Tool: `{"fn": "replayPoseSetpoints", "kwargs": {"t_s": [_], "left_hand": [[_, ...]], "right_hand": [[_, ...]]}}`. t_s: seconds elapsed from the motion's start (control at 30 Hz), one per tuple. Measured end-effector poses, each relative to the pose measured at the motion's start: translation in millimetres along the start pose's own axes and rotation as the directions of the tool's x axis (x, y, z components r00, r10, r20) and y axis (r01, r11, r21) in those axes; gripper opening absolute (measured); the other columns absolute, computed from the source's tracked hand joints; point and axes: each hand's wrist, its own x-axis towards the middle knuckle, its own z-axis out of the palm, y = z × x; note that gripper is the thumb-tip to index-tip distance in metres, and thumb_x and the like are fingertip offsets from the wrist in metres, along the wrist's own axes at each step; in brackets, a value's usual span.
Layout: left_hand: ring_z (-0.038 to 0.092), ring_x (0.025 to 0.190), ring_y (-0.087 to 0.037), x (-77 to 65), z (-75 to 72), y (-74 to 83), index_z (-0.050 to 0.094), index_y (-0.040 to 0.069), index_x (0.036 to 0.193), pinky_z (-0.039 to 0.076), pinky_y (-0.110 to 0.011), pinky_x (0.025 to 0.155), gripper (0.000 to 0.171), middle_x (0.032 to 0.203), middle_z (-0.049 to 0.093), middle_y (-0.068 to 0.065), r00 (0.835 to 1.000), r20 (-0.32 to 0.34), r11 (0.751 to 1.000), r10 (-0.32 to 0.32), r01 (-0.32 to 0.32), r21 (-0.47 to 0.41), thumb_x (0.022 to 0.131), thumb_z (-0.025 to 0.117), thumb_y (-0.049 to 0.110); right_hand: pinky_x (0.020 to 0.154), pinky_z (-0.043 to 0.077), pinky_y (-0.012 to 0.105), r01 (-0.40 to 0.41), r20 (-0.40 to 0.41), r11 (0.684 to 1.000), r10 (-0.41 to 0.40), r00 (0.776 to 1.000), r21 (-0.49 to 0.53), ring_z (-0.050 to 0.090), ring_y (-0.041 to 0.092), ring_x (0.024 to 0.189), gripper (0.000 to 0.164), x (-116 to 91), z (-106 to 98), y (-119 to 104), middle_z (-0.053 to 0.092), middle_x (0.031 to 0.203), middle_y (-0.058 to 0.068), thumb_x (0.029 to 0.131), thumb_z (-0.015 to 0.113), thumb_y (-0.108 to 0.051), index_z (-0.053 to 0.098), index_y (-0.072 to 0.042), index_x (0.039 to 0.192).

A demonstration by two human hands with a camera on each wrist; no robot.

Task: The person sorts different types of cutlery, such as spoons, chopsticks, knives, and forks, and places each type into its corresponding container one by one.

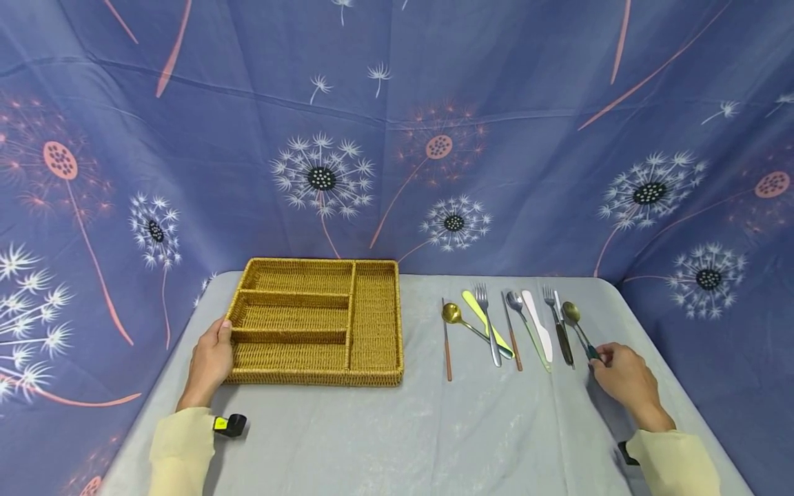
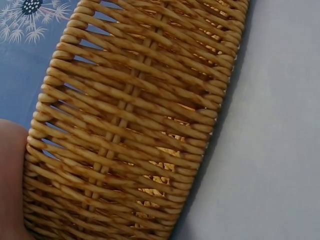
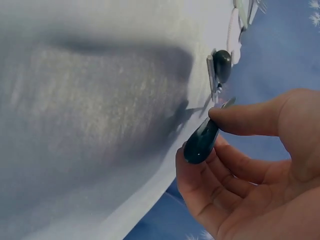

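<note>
On the right of the table in the head view, my right hand (image 1: 628, 377) pinches the dark green handle of a spoon (image 1: 571, 313) with a gold-toned bowl. The right wrist view shows that handle (image 3: 200, 142) between thumb and fingertips, close over the table. At the far left, my left hand (image 1: 211, 358) grips the left side of a woven wicker cutlery tray (image 1: 400, 344), thumb at its rim. The tray's compartments hold nothing. Up close in the left wrist view is the tray's woven wall (image 2: 130, 115), with part of the hand at its edge.
Left of the spoon lies a row of cutlery: a dark-handled fork (image 1: 563, 341), a pink knife (image 1: 538, 327), a green-handled spoon (image 1: 514, 301), a silver fork (image 1: 488, 324), a gold spoon (image 1: 451, 313) and brown-ended sticks (image 1: 448, 358). A blue patterned cloth (image 1: 527, 227) hangs behind the table.
</note>
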Motion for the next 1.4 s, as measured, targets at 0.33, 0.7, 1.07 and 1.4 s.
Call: {"fn": "replayPoseSetpoints", "kwargs": {"t_s": [0.33, 0.7, 1.07, 1.4], "left_hand": [[0.022, 0.156, -0.057, 0.0, 0.4, -0.4, 0.023, 0.0, 0.17, 0.02, -0.07, 0.127, 0.069, 0.169, 0.027, -0.033, 1.0, -0.001, 1.0, 0.026, -0.026, 0.002, 0.118, 0.017, 0.045], [0.024, 0.155, -0.058, -1.1, -0.4, -0.6, 0.025, -0.002, 0.168, 0.021, -0.07, 0.126, 0.068, 0.168, 0.029, -0.035, 0.999, -0.002, 0.999, 0.038, -0.038, 0.002, 0.118, 0.017, 0.044], [0.023, 0.155, -0.058, -3.1, 0.1, -1.2, 0.024, -0.001, 0.169, 0.021, -0.07, 0.126, 0.068, 0.168, 0.028, -0.034, 1.0, -0.004, 1.0, 0.027, -0.027, 0.007, 0.118, 0.017, 0.043], [0.025, 0.155, -0.057, -1.4, 1.9, -0.6, 0.028, -0.001, 0.168, 0.021, -0.069, 0.127, 0.067, 0.168, 0.03, -0.033, 0.999, -0.03, 0.999, 0.032, -0.032, -0.003, 0.118, 0.019, 0.044]], "right_hand": [[0.053, 0.041, 0.034, 0.057, -0.073, 0.998, -0.055, 0.996, 0.02, 0.057, 0.02, 0.069, 0.027, -10.3, -9.5, -8.6, 0.068, 0.094, 0.016, 0.098, 0.067, -0.009, 0.067, 0.01, 0.117], [0.055, 0.04, 0.033, 0.187, -0.123, 0.982, -0.182, 0.975, 0.023, 0.055, 0.017, 0.071, 0.024, -15.0, -8.9, -48.0, 0.066, 0.092, 0.012, 0.093, 0.073, -0.004, 0.071, 0.007, 0.115], [0.054, 0.037, 0.028, 0.272, -0.062, 0.958, -0.267, 0.962, 0.09, 0.051, 0.016, 0.069, 0.025, -21.6, 4.6, -81.6, 0.062, 0.089, 0.008, 0.094, 0.074, 0.0, 0.07, 0.006, 0.117], [0.054, 0.041, 0.027, 0.401, -0.09, 0.908, -0.392, 0.916, 0.121, 0.057, 0.012, 0.071, 0.023, -12.8, 11.2, -121.2, 0.068, 0.093, 0.004, 0.09, 0.077, 0.004, 0.075, -0.002, 0.112]]}}
